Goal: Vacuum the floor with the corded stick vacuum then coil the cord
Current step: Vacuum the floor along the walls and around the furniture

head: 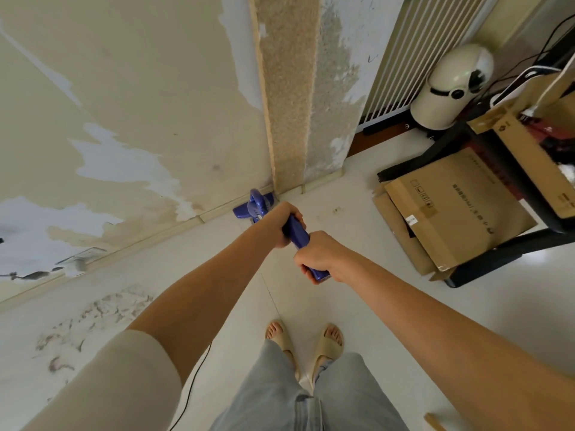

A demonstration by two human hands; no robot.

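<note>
1. Vacuum head (pixel 253 206) sits at frame centre, touching the baseboard (pixel 199 217) where the wall meets a textured column (pixel 289 98). No room ahead of it; open floor (pixel 357 306) runs toward the lower right and lower left.
2. Right of centre: flattened cardboard boxes (pixel 451 209) lie on the floor beside black furniture legs (pixel 504 253), near the vacuum's path on that side. A white domed appliance (pixel 448 88) and a white slatted radiator (pixel 413 57) stand at upper right, well apart from the head.
3. The blue handle (pixel 300 237) is mostly covered by both hands; the stick between handle and head is hidden behind the left hand.
4. The black cord (pixel 196 381) shows only as a short run at lower centre-left, cut off by the bottom edge. Its plug end is not visible.
5. Left hand (pixel 287 223) grips the handle higher up, fingers wrapped round it. Right hand (pixel 323 256) grips the lower end, fingers clamped round it too. Both arms are extended forward, converging at centre.
6. Feet in beige slides (pixel 326 346) stand at bottom centre.
</note>
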